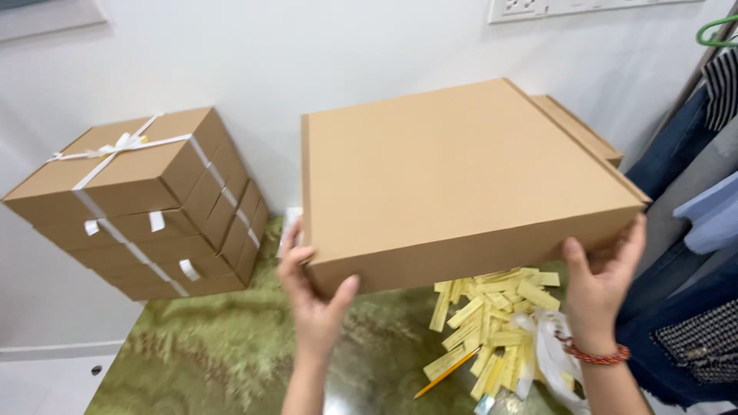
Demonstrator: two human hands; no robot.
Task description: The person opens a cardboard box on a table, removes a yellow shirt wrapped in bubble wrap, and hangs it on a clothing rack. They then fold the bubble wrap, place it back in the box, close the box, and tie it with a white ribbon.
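Note:
I hold a flat brown cardboard box (453, 177) up in the air with both hands. My left hand (314, 296) grips its near left corner, thumb up against the front wall. My right hand (600, 280), with a red braided band on the wrist, grips the near right corner. The box's lid is closed and it tilts slightly toward me. Below it, a pile of yellow paper strips (492, 327) lies on the green marbled floor (223, 346), with a pencil (446, 373) beside the pile.
A stack of several similar brown boxes (146, 200), tied with white ribbon, stands against the white wall at left. Hanging clothes (692, 230) fill the right edge. A white plastic bag (550, 350) lies by the strips.

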